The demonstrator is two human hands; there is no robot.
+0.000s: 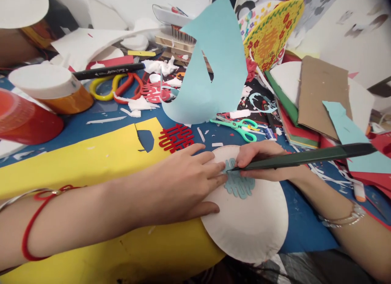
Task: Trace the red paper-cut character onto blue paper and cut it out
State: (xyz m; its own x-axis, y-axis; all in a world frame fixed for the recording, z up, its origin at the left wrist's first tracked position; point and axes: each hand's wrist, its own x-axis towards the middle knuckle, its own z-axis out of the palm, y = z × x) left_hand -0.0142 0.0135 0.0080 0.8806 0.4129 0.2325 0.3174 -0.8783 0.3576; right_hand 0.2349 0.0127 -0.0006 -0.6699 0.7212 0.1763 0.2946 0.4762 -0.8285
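A white paper plate [247, 227] lies upside down at the near edge of the blue table. On it sits a small light-blue paper cut-out [241, 187]. My left hand [183, 182] rests flat on the plate's left part, fingers stretched out and pressing beside the cut-out. My right hand [262, 160] is closed round a dark green pen-like tool [305, 157], whose tip touches the cut-out's upper left edge. A yellow paper sheet [91, 162] lies under my left forearm.
A large curled light-blue sheet [214, 68] stands behind the plate. Mint-green scissors [241, 127], a red paper cut-out [175, 137], yellow and red scissors [116, 86], a black marker [106, 71], tape rolls [49, 88] and stacked cardboard and coloured paper [317, 97] crowd the table.
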